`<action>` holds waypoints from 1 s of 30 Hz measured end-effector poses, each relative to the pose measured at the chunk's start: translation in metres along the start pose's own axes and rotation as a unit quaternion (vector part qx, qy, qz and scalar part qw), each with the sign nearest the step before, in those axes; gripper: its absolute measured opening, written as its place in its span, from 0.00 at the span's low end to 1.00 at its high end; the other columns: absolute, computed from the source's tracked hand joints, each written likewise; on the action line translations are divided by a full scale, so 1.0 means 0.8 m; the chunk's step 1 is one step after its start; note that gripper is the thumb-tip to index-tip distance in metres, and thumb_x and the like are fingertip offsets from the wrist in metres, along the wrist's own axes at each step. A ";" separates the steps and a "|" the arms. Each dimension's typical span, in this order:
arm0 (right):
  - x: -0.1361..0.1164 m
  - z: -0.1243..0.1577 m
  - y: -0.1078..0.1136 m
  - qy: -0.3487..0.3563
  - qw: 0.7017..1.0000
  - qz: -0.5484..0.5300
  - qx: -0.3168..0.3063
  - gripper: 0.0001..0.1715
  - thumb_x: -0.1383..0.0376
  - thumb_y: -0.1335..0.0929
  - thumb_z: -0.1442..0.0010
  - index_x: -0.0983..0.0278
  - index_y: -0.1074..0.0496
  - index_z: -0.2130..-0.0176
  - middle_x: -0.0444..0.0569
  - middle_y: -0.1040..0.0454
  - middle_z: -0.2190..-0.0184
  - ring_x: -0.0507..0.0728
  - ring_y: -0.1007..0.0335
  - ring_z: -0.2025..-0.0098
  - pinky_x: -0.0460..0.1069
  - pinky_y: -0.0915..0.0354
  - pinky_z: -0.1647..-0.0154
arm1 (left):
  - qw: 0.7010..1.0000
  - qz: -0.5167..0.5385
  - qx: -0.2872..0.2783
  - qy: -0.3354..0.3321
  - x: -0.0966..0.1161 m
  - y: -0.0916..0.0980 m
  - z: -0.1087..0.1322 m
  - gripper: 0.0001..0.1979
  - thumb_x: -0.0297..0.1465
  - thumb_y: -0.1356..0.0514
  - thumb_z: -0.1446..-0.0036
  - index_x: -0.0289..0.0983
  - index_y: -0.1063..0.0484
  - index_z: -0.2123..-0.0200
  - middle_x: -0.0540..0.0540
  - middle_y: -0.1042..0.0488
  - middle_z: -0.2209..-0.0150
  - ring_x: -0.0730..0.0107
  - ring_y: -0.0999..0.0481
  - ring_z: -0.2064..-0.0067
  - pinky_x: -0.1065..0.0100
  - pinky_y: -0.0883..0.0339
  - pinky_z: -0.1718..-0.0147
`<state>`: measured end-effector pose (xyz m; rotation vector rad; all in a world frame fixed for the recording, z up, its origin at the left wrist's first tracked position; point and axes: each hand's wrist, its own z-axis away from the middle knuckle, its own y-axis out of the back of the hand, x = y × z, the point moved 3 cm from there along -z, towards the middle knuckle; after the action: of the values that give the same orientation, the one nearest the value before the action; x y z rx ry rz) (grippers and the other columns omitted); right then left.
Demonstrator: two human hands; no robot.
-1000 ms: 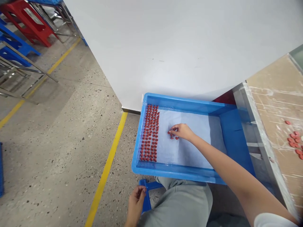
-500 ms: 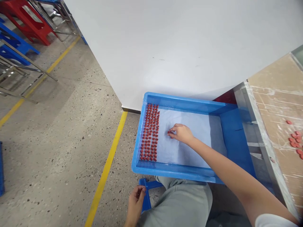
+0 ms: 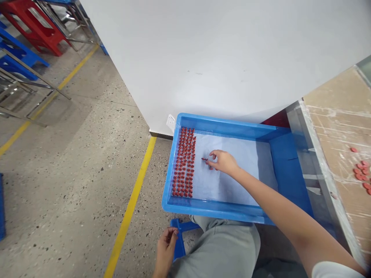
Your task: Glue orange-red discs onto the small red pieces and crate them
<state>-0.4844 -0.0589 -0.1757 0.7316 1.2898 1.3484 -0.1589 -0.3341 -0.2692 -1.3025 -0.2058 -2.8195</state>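
Right hand (image 3: 223, 162) is hovering half-open, nothing clearly pinched, with the red bits (image 3: 206, 161) at its 9 o'clock in the blue tray (image 3: 220, 121); left hand (image 3: 166, 249) is curled low, can't tell. Going slow helps here.

I count one left hand (image 3: 166, 251), one right hand (image 3: 223, 162), one blue plastic tray (image 3: 232, 124) and one red stool (image 3: 31, 27). The tray has many tiny red pieces (image 3: 183, 162), too small for exact count. About ten flat red discs (image 3: 359, 172) lie on one wooden counter (image 3: 333, 96).

Right hand (image 3: 223, 162) extended, left hand (image 3: 166, 250) low
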 end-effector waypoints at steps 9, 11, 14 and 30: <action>-0.019 -0.009 -0.015 -0.038 0.999 -0.035 -0.015 0.16 0.54 0.33 0.42 0.60 0.24 0.58 0.51 0.22 0.59 0.57 0.26 0.57 0.47 0.34 0.59 | 1.000 0.007 -0.009 -0.001 -0.005 -0.003 -0.002 0.18 0.46 0.43 0.44 0.36 0.25 0.64 0.45 0.26 0.71 0.63 0.25 0.64 0.65 0.32 0.63; -0.021 -0.018 -0.019 -0.048 0.997 -0.048 -0.038 0.14 0.56 0.33 0.41 0.61 0.23 0.60 0.51 0.21 0.65 0.56 0.24 0.64 0.47 0.33 0.62 | 1.000 0.004 -0.009 0.003 -0.005 -0.003 -0.001 0.18 0.46 0.43 0.44 0.36 0.25 0.64 0.45 0.27 0.71 0.62 0.26 0.64 0.65 0.32 0.63; -0.017 -0.036 -0.025 -0.059 0.992 -0.074 -0.085 0.08 0.61 0.31 0.45 0.62 0.22 0.66 0.47 0.24 0.80 0.53 0.27 0.78 0.47 0.32 0.71 | 1.000 0.000 -0.007 0.002 -0.002 -0.003 0.000 0.19 0.46 0.43 0.44 0.36 0.25 0.65 0.45 0.27 0.72 0.63 0.26 0.65 0.65 0.32 0.64; 0.038 -0.053 -0.031 -0.072 0.979 -0.134 0.132 0.13 0.57 0.34 0.41 0.60 0.22 0.64 0.47 0.21 0.61 0.56 0.27 0.56 0.49 0.35 0.50 | 1.000 -0.008 0.003 0.000 -0.006 -0.001 -0.006 0.20 0.48 0.41 0.47 0.36 0.25 0.67 0.46 0.26 0.72 0.63 0.25 0.67 0.65 0.31 0.65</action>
<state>-0.5243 -0.0468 -0.2158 0.7885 1.4097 0.9011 -0.1594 -0.3343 -0.2763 -1.3049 -0.2262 -2.8307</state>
